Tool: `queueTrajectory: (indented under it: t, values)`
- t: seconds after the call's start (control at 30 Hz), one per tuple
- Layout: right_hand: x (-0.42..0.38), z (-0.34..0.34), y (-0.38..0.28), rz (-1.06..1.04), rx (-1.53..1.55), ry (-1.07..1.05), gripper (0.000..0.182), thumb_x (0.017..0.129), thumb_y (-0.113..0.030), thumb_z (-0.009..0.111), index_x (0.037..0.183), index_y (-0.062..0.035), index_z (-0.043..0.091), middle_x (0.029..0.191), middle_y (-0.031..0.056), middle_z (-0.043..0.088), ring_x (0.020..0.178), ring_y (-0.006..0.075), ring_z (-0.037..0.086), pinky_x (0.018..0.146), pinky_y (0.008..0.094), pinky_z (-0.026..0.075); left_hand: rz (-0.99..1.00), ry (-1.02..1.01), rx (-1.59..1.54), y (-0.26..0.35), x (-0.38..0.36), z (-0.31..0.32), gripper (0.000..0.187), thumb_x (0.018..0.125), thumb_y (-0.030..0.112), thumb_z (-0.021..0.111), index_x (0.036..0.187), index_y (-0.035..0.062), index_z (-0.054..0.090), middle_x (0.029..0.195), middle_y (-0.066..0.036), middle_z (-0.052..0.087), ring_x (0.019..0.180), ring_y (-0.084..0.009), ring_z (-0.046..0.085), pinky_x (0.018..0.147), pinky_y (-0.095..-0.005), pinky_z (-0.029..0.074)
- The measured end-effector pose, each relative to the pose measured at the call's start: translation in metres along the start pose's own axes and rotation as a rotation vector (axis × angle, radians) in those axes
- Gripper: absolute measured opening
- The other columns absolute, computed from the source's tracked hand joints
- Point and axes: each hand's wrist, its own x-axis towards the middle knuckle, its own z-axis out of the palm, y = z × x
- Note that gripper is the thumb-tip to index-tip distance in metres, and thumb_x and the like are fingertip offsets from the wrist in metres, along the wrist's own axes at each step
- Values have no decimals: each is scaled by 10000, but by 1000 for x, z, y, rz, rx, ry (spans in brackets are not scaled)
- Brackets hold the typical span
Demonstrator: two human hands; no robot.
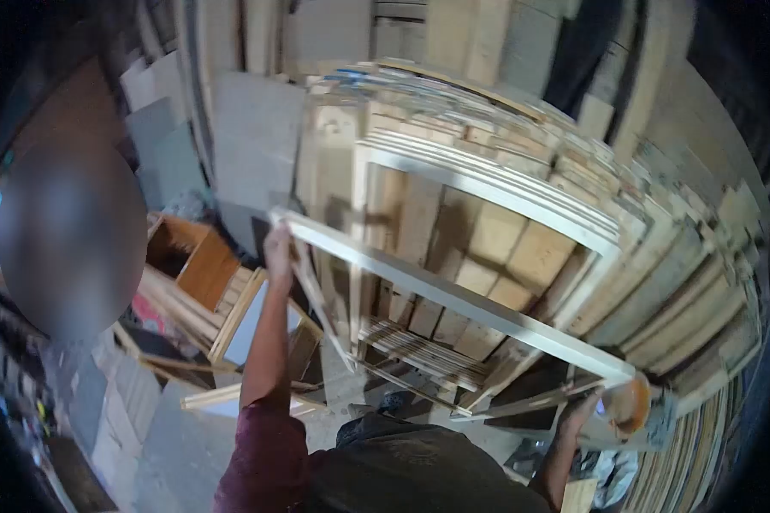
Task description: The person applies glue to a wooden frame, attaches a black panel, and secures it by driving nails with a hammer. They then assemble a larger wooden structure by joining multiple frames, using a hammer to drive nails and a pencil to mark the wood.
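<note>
From the head view I see the left hand (278, 252) grasping a white frame (453, 295) at its far-left corner, while the right hand (577, 410) grips near its right end, its fingers blurred. I judge this wide hold balances the long piece. The frame hangs tilted in front of the white stacked frames (488, 184), which lean against wooden boards (419, 231), probably to save floor space.

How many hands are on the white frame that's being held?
2: the left hand at one end of the white frame, the right hand near the other. I see none hidden.
</note>
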Motion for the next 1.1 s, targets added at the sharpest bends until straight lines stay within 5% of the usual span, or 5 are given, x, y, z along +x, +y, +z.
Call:
queueTrajectory:
  t: [0.13, 0.43, 0.5, 0.9, 1.1]
  values:
    - [-1, 0, -5, 197, -10, 99, 477, 959, -485, 436, 1170, -58, 464, 1023, 88, 556, 841, 232, 603, 699, 361, 539, -150, -76, -169, -43, 23, -27, 417, 977, 406, 446, 1203, 64, 524, 1072, -54, 571, 987, -178, 546, 896, -334, 446]
    - [13, 53, -69, -60, -134, -29, 279, 869, -276, 649, 939, -7, 619, 787, 12, 609, 717, 97, 568, 660, 275, 469, -117, -63, -71, -31, 30, -1, 589, 935, 593, 434, 1109, 42, 548, 920, -38, 570, 776, -128, 517, 681, -270, 436]
    - [7, 60, -73, -127, -161, -5, 264, 833, -238, 694, 947, -9, 627, 794, 8, 616, 726, 89, 570, 670, 270, 473, -226, -179, -33, -37, 45, -16, 735, 910, 600, 483, 1381, 44, 383, 1288, -79, 469, 1048, -185, 489, 866, -316, 424]
    - [10, 49, -56, -51, -333, -31, 323, 713, -85, 732, 1000, 21, 630, 854, 34, 666, 782, 104, 592, 729, 276, 490, -113, -77, 39, -15, 21, 7, 586, 919, 623, 434, 1098, 70, 506, 792, -20, 544, 710, -148, 502, 651, -284, 419]
    - [13, 43, -54, -22, -398, -60, 216, 669, -42, 689, 872, -15, 622, 755, 4, 629, 704, 94, 596, 657, 262, 482, -51, -45, 15, -25, 28, 4, 693, 882, 673, 449, 1189, 52, 471, 837, -53, 542, 741, -162, 517, 668, -292, 433]
